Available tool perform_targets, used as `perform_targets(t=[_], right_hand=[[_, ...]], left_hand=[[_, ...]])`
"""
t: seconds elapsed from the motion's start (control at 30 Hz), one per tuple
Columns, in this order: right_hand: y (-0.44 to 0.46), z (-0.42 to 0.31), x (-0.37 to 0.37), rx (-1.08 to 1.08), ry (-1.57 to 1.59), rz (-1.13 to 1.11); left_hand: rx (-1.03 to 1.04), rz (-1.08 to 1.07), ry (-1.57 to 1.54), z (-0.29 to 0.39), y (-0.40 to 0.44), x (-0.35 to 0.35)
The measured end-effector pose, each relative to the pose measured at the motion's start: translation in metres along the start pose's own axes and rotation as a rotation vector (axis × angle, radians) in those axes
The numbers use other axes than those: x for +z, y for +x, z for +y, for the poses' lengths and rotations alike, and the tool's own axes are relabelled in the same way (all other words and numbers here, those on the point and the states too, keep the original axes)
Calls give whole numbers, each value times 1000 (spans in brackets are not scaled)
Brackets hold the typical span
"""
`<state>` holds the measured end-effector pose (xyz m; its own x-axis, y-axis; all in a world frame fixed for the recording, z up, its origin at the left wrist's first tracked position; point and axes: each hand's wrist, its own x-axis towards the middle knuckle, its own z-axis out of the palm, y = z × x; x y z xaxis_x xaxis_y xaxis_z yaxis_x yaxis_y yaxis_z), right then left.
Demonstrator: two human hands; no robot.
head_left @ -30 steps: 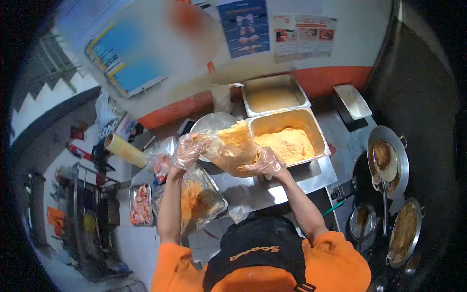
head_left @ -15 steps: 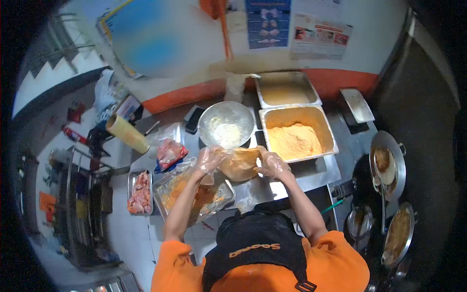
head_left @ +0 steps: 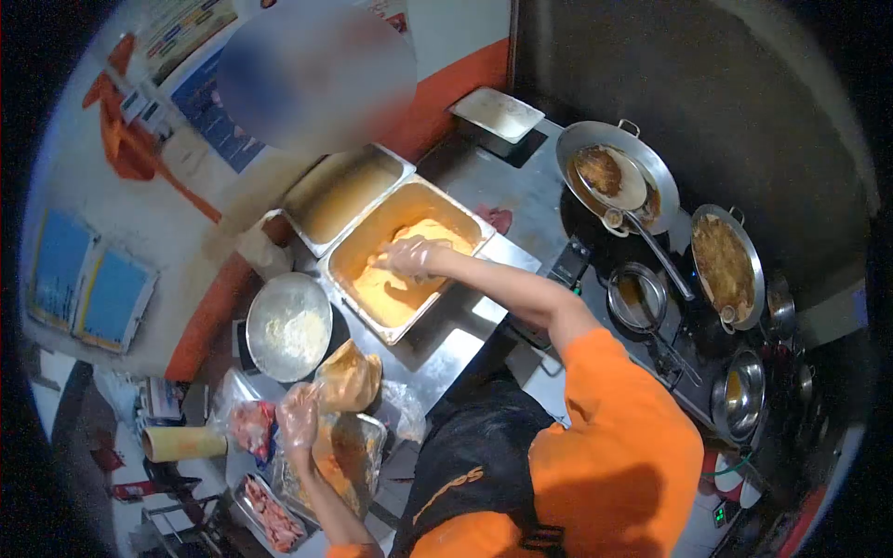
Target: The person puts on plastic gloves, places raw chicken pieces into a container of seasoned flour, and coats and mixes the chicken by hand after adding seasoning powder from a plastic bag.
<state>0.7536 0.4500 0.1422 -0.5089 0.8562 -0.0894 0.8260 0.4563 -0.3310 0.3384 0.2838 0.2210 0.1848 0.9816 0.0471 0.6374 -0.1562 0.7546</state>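
Note:
My right hand (head_left: 414, 256), in a clear plastic glove, reaches into a deep steel pan (head_left: 484, 230) of orange-yellow powder (head_left: 395, 299). Its fingers look stretched out and touch the powder; their tips are partly hidden. Gloved the same way, my left hand (head_left: 299, 416) is closed at the left edge of a plastic bag (head_left: 352, 377) with orange-coated contents. This bag stands between a steel bowl (head_left: 263, 325) of white flour and a plastic-lined tray (head_left: 370, 456) with orange residue.
Another steel pan (head_left: 406, 170) stands behind the powder. Raw meat lies in a tray (head_left: 270, 516) and in a bag (head_left: 251, 428) at lower left. On the right are two woks (head_left: 665, 191) with brown food, a long-handled ladle (head_left: 662, 256) and a strainer (head_left: 637, 296).
My right hand has let go of the bag and moved into the pan of powder. My left hand stays at the bag. The view has turned to the right.

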Motion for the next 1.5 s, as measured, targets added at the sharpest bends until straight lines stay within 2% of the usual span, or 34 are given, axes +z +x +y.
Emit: perform_targets(t=[0.03, 0.13, 0.17, 0.2, 0.27, 0.33, 0.4, 0.47, 0.53, 0.57, 0.6, 0.67, 0.73, 0.83, 0.93, 0.97, 1.07, 1.1, 1.2, 1.27, 1.3, 1.33, 1.37, 1.4, 1.47, 1.5], right_hand=[[8, 7, 0, 9, -55, -99], [25, 33, 24, -126, -312, -211], [14, 34, 9, -171, -322, -274], [8, 38, 0, -235, -337, -345], [12, 64, 1, -327, -249, -233], [35, 88, 1, -374, -95, -336], [42, 95, -14, -379, 81, -399], [23, 83, -75, -338, 279, -410], [28, 102, -77, -330, 473, -142], [33, 110, -77, -318, 575, -2], [39, 117, -73, -206, 417, -126], [48, 132, -53, 26, 87, -343], [48, 153, -4, 206, 122, -449], [43, 144, 50, 275, 322, -575], [25, 95, 0, 198, 437, -528], [25, 91, 8, 217, 302, -454], [8, 85, -67, 175, 562, -410], [13, 99, -52, 143, 505, -322], [55, 132, -20, 302, 529, -742], [55, 120, 32, 311, 677, -663], [63, 91, 23, 284, 487, -646], [64, 72, 18, 263, 304, -629], [61, 78, 41, 199, 493, -556], [57, 77, 39, 173, 534, -476], [48, 65, 13, 123, 626, -314], [41, 45, -44, 151, 750, -396]], left_hand=[[-63, -51, -2, 10, 2, 1], [-96, 117, -52, 14, 6, 2], [-187, 60, 147, 11, 10, -7], [-152, 146, 306, 21, 7, -1], [-106, 298, 643, 42, 15, 7], [-85, 535, 680, 106, 28, 24], [-147, 572, 383, 129, 52, 46], [-184, 591, 40, 159, 78, 88], [-181, 316, -371, 131, 108, 132], [-268, 229, -389, 125, 125, 150], [-353, 139, -409, 123, 142, 168], [-779, 117, -907, 129, 166, 200], [-786, 249, -943, 64, 191, 264], [-923, 204, -1044, 14, 217, 314], [-937, 224, -1147, 93, 244, 298], [-871, 87, -905, 54, 246, 323], [-908, -53, -855, 89, 229, 250], [-847, -47, -1080, 89, 220, 238], [-1075, -69, -1179, 69, 219, 227], [-956, 71, -762, 59, 221, 266], [-939, 53, -491, 63, 228, 278], [-924, -17, -394, 47, 229, 288], [-904, -85, -297, 31, 229, 299], [-886, -192, -383, -11, 232, 318], [-819, -179, -343, -14, 233, 306], [-772, -66, -213, 34, 230, 265]])
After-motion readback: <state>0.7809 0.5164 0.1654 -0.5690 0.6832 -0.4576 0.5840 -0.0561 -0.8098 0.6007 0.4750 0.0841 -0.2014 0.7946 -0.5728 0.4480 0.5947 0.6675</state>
